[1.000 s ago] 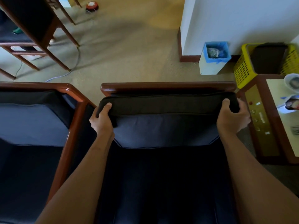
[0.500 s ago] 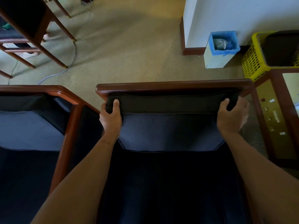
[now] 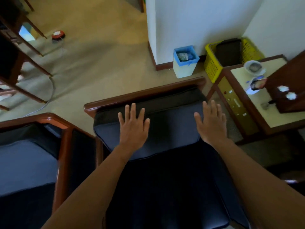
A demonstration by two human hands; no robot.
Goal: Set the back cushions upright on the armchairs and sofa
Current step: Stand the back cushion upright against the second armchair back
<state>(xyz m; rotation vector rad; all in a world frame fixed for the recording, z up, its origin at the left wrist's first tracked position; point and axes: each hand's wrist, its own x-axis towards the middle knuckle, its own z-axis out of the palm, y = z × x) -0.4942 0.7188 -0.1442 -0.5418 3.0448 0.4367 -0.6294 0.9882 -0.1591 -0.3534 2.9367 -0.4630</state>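
A dark blue back cushion [image 3: 170, 129] stands upright against the wooden back rail [image 3: 145, 95] of the armchair in front of me. My left hand [image 3: 133, 128] lies flat on the cushion's front face, fingers spread. My right hand [image 3: 211, 123] is open over the cushion's right part, fingers apart, holding nothing. The armchair's dark seat cushion [image 3: 165, 187] lies below my forearms. To the left a second armchair [image 3: 49, 119] has its own blue back cushion [image 3: 24, 164] leaning on its frame.
A wooden side table [image 3: 257, 103] with a cup and small items stands right of the armchair. Behind it are a yellow basket [image 3: 212, 66] and a blue-lined bin [image 3: 184, 63] by the white wall. Wooden chair legs [image 3: 28, 66] and a cable cross the carpet at far left.
Both hands have let go of the cushion's top corners and now rest open on its front face. The view has tilted and shifted left.
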